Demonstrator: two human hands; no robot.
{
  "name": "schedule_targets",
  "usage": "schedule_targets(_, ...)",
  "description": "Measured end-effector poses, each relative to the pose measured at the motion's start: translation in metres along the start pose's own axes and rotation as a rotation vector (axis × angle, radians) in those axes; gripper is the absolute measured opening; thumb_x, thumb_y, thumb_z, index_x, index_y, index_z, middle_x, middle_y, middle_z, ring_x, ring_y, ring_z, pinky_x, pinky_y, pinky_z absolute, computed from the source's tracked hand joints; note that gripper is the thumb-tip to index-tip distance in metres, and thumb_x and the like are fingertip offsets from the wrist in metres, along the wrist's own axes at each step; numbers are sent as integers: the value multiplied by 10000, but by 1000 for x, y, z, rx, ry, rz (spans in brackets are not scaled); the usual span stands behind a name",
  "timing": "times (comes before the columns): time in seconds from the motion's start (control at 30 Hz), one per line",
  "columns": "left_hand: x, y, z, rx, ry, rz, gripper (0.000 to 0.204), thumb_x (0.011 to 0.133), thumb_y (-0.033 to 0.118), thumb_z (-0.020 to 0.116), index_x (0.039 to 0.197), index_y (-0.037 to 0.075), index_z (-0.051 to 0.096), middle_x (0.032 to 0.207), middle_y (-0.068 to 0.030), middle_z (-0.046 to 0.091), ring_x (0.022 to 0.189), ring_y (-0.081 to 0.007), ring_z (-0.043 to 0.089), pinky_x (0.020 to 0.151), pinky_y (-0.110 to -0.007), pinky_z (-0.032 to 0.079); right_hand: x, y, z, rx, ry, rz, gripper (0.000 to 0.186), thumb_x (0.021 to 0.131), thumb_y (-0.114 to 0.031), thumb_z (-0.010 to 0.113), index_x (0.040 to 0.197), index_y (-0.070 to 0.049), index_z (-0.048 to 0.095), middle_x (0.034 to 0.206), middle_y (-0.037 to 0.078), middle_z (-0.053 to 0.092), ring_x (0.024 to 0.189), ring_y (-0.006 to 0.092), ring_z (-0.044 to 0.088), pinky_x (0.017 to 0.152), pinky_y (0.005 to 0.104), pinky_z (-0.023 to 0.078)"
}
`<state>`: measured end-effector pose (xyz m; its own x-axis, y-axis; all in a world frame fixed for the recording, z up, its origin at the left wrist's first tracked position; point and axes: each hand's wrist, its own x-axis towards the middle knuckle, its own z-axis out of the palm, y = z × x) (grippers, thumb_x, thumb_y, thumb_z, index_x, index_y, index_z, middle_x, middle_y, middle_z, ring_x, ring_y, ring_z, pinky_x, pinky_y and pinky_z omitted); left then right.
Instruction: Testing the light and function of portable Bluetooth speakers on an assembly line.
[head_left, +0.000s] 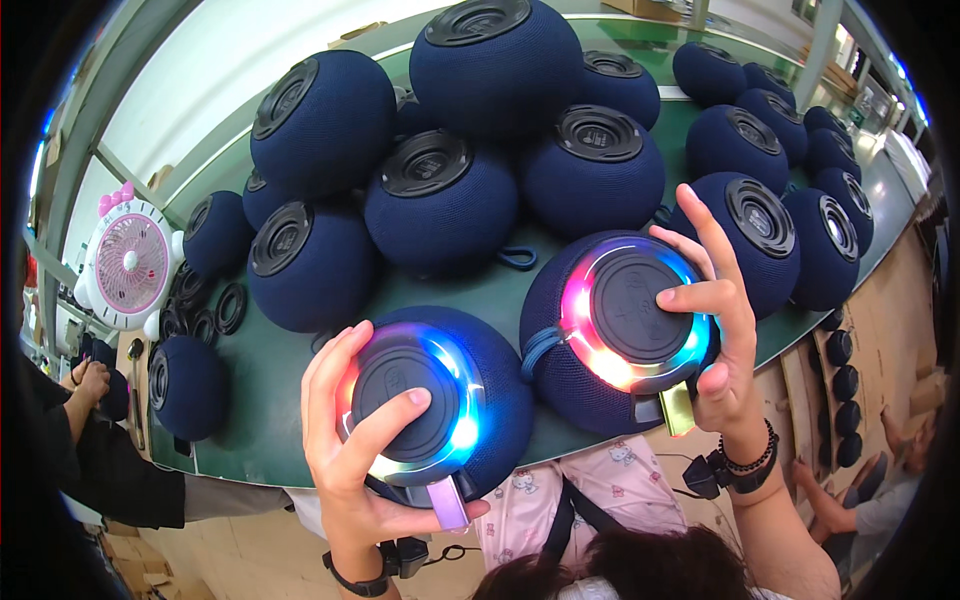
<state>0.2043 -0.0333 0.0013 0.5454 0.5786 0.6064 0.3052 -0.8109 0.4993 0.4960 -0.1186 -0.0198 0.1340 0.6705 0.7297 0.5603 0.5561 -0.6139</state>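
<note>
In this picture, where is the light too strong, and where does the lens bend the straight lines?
Head view: the multicoloured glowing light ring on the lit round navy-blue fabric speaker at left washes almost to white in spots; head view: the near edge of the flat green tabletop bows in a curve; head view: the picture's corners fall to black.
</note>
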Motion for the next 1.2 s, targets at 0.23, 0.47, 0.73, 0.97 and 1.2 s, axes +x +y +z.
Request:
schedule_targets(0.23, 0, 1, -1, 6, -8, -1, 772, 404, 469, 900, 1084, 176, 683, 1338, -283, 482, 1187, -465, 502, 979, -546, 418, 1, 0, -1, 0, 5, -13, 685, 866, -703, 491, 988, -40, 611, 1459, 364, 321, 1314, 465, 428, 1053, 531, 365)
schedule_targets(0.47, 0, 1, -1, 3, -8, -17, 772, 399, 475, 898, 1080, 180, 685, 1332, -284, 490, 1178, -467, 508, 976, -553, 419, 0, 0, 0, 4, 4, 12, 694, 860, -714, 487, 985, -42, 611, 1458, 369, 318, 1314, 459, 431, 1055, 530, 365)
schedule_targets(0.73, 2, 4, -3, -4, -9, -42, 754, 397, 470, 901, 1060, 177, 693, 1328, -286, 494, 1178, -468, 509, 976, -541, 423, 0, -3, 1, 4, 30, 25, 690, 864, -706, 489, 979, -36, 606, 1455, 370, 322, 1270, 449, 484, 1052, 533, 369)
schedule_targets(0.97, 2, 2, -3, 5, -34, -1, 799, 421, 487, 908, 1118, 186, 656, 1338, -299, 482, 1178, -477, 510, 981, -543, 419, -1, -4, -2, -8, 10, 38, 666, 878, -676, 499, 1000, -30, 604, 1464, 371, 302, 1266, 445, 486, 1056, 538, 363)
schedule_targets(1.2, -11, -17, 6, 29, 108, 179, 1053, 442, 700, 851, 1283, 211, 449, 1397, -382, 324, 1185, -514, 505, 884, -520, 530, -11, 2, -2, 51, -20, -2, 621, 906, -638, 488, 1027, -53, 655, 1492, 341, 230, 1329, 475, 381, 1065, 596, 324)
